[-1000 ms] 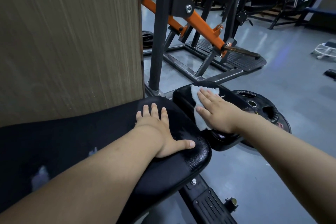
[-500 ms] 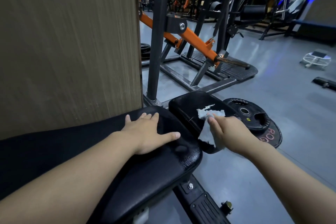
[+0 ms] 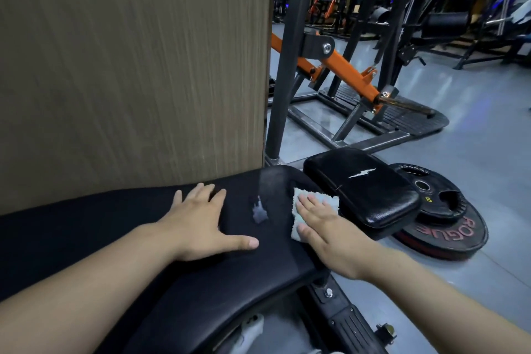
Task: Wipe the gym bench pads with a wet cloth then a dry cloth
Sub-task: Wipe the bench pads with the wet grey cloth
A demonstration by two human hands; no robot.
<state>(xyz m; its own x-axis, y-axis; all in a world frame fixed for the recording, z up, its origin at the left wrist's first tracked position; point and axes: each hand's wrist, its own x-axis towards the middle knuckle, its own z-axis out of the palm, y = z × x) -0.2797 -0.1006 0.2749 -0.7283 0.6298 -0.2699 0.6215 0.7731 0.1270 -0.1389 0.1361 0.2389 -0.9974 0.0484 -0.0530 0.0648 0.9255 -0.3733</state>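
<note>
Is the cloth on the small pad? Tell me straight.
No, the right hand presses the cloth flat on the long pad, beside the small pad.

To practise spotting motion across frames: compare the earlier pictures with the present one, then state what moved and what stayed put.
The right hand carried the cloth off the small seat pad, toward the person, and now presses it flat on the end of the long pad. The left hand stayed flat on the long pad; the weight plates lie as before.
</note>
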